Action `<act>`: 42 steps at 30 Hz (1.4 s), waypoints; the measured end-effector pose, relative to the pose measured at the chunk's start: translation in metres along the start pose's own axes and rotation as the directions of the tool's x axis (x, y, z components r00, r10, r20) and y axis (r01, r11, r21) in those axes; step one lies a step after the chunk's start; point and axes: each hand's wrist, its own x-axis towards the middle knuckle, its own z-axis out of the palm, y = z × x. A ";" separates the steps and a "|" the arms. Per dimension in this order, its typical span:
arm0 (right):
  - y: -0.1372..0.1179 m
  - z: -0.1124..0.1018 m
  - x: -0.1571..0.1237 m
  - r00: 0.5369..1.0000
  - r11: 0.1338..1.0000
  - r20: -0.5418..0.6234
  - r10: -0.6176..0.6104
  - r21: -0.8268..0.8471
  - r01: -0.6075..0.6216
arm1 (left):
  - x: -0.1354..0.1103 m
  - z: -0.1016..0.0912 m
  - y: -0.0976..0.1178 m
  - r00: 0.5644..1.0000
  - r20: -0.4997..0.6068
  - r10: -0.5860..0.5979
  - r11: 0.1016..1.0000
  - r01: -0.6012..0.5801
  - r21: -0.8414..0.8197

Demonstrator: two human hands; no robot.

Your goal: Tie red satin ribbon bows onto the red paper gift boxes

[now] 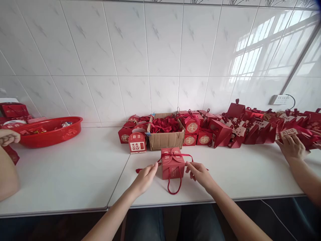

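Note:
A red gift box (166, 171) with pale lettering stands on the white table in front of me. Across its petal-folded top runs a red ribbon (186, 155), crossed over at the middle. My left hand (145, 177) is closed, pinching one end of the ribbon at the box's left side. On the other side my right hand (198, 172) pinches the other end between thumb and fingertips, close to the box's right edge. A twisted red cord handle (175, 193) hangs from the front and loops onto the table.
A cardboard carton (165, 141) of red ribbons stands behind the box, flanked by finished-looking red boxes (192, 128). Rows of red bags (252, 132) line the wall rightward. A red plastic basin (50, 137) stands left. Co-workers' hands show at left (8, 137) and right (292, 147).

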 end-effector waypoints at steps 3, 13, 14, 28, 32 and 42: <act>0.002 0.007 0.008 0.998 0.996 -0.051 0.021 0.091 -0.017 | 0.011 0.006 -0.002 0.993 -0.102 -0.062 0.991 0.049 -0.128; -0.024 -0.007 0.036 0.973 0.914 -0.218 -0.072 0.377 0.152 | 0.051 -0.018 0.022 0.978 -0.206 -0.034 0.799 -0.097 -0.593; -0.030 -0.008 0.038 0.971 0.912 -0.224 -0.088 0.373 0.169 | 0.054 -0.021 0.028 0.978 -0.205 -0.030 0.770 -0.108 -0.629; -0.127 0.000 0.046 0.872 0.880 -0.180 -0.455 0.062 0.471 | 0.059 -0.021 0.124 0.935 -0.230 0.270 0.779 -0.353 -0.519; -0.144 0.001 0.046 0.840 0.843 -0.110 -0.532 0.027 0.538 | 0.058 -0.014 0.143 0.906 -0.234 0.353 0.793 -0.422 -0.440; -0.156 0.004 0.060 0.849 0.848 -0.013 -0.528 0.039 0.528 | 0.057 -0.004 0.165 0.853 -0.219 0.473 0.755 -0.521 -0.398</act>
